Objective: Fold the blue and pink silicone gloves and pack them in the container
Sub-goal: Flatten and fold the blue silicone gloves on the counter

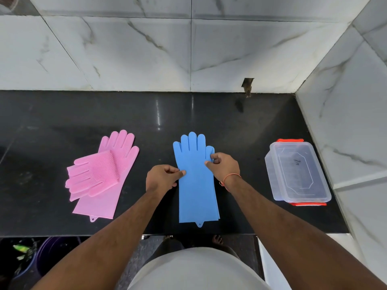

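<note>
Blue silicone gloves (195, 185) lie flat and stacked in the middle of the black counter, fingers pointing away from me. My left hand (162, 178) pinches their left edge at the palm. My right hand (225, 167) pinches the right edge beside the thumb. The pink gloves (104, 174) lie to the left: one is flat, and the other rests folded on top with its bristled side up. A clear plastic container (297, 172) with red clips sits closed at the right.
The black counter (240, 126) ends at a white marble wall behind and another wall on the right, close to the container. Its front edge runs just below the glove cuffs. A purple bucket (52, 254) stands on the floor lower left.
</note>
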A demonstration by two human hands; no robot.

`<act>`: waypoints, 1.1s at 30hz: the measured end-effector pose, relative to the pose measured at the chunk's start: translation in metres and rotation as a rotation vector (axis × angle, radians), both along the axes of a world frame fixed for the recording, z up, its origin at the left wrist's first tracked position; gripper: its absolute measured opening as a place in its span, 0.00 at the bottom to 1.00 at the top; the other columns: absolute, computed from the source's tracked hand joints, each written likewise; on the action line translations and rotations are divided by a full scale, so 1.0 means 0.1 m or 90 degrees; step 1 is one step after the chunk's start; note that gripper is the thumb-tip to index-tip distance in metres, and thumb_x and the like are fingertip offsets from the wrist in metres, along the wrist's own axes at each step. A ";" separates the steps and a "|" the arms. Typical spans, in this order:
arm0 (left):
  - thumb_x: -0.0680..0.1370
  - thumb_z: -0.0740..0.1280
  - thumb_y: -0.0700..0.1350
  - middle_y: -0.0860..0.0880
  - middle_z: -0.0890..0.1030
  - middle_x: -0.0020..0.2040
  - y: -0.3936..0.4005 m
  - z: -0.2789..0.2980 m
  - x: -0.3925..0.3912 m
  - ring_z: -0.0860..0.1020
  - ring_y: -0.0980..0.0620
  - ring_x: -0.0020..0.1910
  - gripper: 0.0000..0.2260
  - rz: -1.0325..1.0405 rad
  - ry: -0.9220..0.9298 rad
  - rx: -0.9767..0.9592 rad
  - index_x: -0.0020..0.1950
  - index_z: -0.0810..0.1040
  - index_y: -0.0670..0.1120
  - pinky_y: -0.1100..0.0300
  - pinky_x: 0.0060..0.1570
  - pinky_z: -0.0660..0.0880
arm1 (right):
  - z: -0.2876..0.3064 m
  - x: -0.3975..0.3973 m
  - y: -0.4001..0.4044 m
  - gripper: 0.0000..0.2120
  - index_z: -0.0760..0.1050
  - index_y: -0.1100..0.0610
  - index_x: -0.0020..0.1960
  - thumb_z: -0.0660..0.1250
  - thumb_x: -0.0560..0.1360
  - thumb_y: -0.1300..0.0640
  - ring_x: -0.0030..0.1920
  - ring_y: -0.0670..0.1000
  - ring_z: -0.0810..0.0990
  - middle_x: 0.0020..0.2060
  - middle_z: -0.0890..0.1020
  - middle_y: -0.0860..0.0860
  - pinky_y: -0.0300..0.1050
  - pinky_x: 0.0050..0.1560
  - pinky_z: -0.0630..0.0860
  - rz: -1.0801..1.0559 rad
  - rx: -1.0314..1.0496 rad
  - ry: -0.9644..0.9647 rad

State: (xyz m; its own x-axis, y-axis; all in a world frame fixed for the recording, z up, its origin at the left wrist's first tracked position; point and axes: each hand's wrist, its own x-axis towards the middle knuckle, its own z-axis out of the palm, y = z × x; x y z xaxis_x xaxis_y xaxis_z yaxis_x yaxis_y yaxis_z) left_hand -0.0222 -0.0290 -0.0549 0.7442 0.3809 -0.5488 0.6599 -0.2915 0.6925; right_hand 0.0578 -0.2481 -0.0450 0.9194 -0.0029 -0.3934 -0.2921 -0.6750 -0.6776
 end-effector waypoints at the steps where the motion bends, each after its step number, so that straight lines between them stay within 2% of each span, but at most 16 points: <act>1: 0.73 0.84 0.55 0.61 0.90 0.41 -0.01 0.01 0.00 0.88 0.61 0.36 0.08 -0.001 0.004 0.002 0.44 0.89 0.54 0.61 0.39 0.85 | -0.03 0.01 0.02 0.18 0.82 0.52 0.66 0.76 0.78 0.48 0.50 0.48 0.83 0.54 0.87 0.49 0.44 0.56 0.79 -0.004 -0.007 -0.005; 4: 0.73 0.84 0.56 0.60 0.90 0.42 -0.01 0.02 -0.01 0.88 0.61 0.36 0.08 -0.003 0.008 0.002 0.44 0.89 0.54 0.61 0.40 0.85 | -0.09 0.03 0.01 0.10 0.83 0.51 0.57 0.77 0.77 0.50 0.46 0.46 0.83 0.49 0.87 0.47 0.39 0.49 0.79 -0.046 -0.021 -0.024; 6: 0.73 0.85 0.56 0.59 0.90 0.42 -0.01 0.04 0.00 0.88 0.61 0.36 0.09 -0.001 0.005 0.006 0.44 0.89 0.54 0.63 0.38 0.84 | -0.11 0.05 0.00 0.06 0.81 0.49 0.52 0.77 0.78 0.51 0.40 0.43 0.80 0.45 0.84 0.45 0.38 0.45 0.78 -0.066 -0.033 -0.029; 9: 0.73 0.84 0.57 0.59 0.90 0.42 -0.04 0.06 0.00 0.88 0.57 0.37 0.10 -0.008 0.009 0.021 0.45 0.88 0.54 0.61 0.41 0.85 | -0.12 0.05 -0.01 0.06 0.79 0.49 0.50 0.76 0.79 0.51 0.38 0.41 0.78 0.43 0.83 0.45 0.39 0.44 0.79 -0.066 -0.049 -0.024; 12: 0.74 0.84 0.57 0.59 0.90 0.44 -0.07 0.07 -0.01 0.88 0.57 0.39 0.10 -0.015 0.004 0.030 0.46 0.88 0.54 0.61 0.43 0.85 | -0.13 0.07 0.00 0.08 0.77 0.48 0.50 0.76 0.78 0.50 0.39 0.42 0.78 0.45 0.84 0.46 0.33 0.36 0.70 -0.067 -0.049 -0.029; 14: 0.75 0.83 0.56 0.58 0.90 0.45 -0.06 0.09 -0.02 0.88 0.57 0.40 0.10 -0.016 -0.005 0.034 0.47 0.87 0.54 0.62 0.44 0.85 | -0.12 0.08 0.01 0.09 0.77 0.48 0.53 0.76 0.79 0.50 0.40 0.43 0.80 0.46 0.85 0.47 0.35 0.38 0.74 -0.071 -0.039 -0.025; 16: 0.77 0.81 0.56 0.57 0.90 0.46 -0.05 0.12 -0.04 0.88 0.57 0.40 0.09 -0.026 -0.009 0.043 0.48 0.86 0.54 0.63 0.43 0.84 | -0.10 0.08 0.01 0.14 0.77 0.51 0.61 0.75 0.79 0.51 0.44 0.47 0.82 0.47 0.84 0.48 0.42 0.49 0.82 -0.063 -0.022 -0.019; 18: 0.81 0.77 0.57 0.57 0.89 0.47 -0.04 0.15 -0.08 0.88 0.58 0.40 0.08 -0.044 -0.020 0.058 0.50 0.84 0.54 0.61 0.45 0.84 | -0.05 0.03 -0.01 0.20 0.74 0.53 0.69 0.74 0.80 0.51 0.49 0.49 0.81 0.52 0.83 0.48 0.45 0.55 0.80 -0.038 -0.024 -0.040; 21: 0.84 0.71 0.60 0.58 0.87 0.49 0.00 0.24 -0.24 0.86 0.58 0.45 0.12 -0.062 -0.042 0.100 0.55 0.83 0.52 0.59 0.50 0.83 | 0.06 -0.15 -0.11 0.21 0.73 0.51 0.71 0.72 0.81 0.49 0.53 0.46 0.78 0.60 0.76 0.46 0.43 0.55 0.76 0.041 -0.050 -0.099; 23: 0.84 0.69 0.61 0.58 0.86 0.49 0.05 0.29 -0.42 0.84 0.60 0.47 0.12 -0.131 -0.001 0.138 0.54 0.82 0.54 0.63 0.46 0.77 | 0.09 -0.39 -0.24 0.19 0.74 0.49 0.69 0.72 0.80 0.48 0.53 0.45 0.78 0.58 0.77 0.44 0.43 0.56 0.76 0.101 -0.063 -0.087; 26: 0.84 0.67 0.63 0.57 0.85 0.39 0.02 0.28 -0.80 0.81 0.61 0.38 0.18 -0.306 0.119 0.218 0.40 0.84 0.55 0.64 0.36 0.72 | 0.05 -0.85 -0.46 0.22 0.75 0.50 0.70 0.73 0.79 0.47 0.53 0.47 0.79 0.53 0.80 0.45 0.41 0.56 0.74 0.142 -0.078 0.004; 28: 0.83 0.69 0.61 0.54 0.85 0.35 -0.09 0.25 -1.04 0.81 0.59 0.34 0.19 -0.323 0.138 0.224 0.37 0.84 0.52 0.65 0.32 0.70 | 0.01 -1.11 -0.55 0.23 0.75 0.52 0.72 0.74 0.79 0.48 0.51 0.47 0.81 0.49 0.81 0.44 0.40 0.55 0.74 0.117 -0.069 0.039; 30: 0.84 0.71 0.58 0.53 0.87 0.36 -0.21 0.23 -1.17 0.83 0.58 0.34 0.17 -0.286 0.123 0.194 0.39 0.86 0.51 0.64 0.34 0.73 | -0.02 -1.28 -0.56 0.24 0.76 0.52 0.72 0.74 0.79 0.48 0.49 0.44 0.82 0.46 0.83 0.42 0.39 0.53 0.75 0.078 -0.039 0.053; 33: 0.84 0.72 0.56 0.54 0.88 0.37 -0.32 0.22 -1.18 0.85 0.56 0.38 0.15 -0.242 0.110 0.162 0.40 0.87 0.50 0.58 0.42 0.81 | -0.02 -1.38 -0.50 0.24 0.75 0.50 0.71 0.75 0.78 0.46 0.46 0.40 0.82 0.42 0.85 0.42 0.36 0.48 0.75 0.047 -0.008 0.070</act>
State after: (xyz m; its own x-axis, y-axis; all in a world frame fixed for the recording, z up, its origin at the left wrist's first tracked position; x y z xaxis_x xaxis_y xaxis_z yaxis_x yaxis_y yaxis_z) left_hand -0.1398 -0.0613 -0.0328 0.7629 0.2378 -0.6012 0.5725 -0.6805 0.4574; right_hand -0.0800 -0.2985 -0.0475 0.8688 0.0580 -0.4917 -0.3124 -0.7062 -0.6353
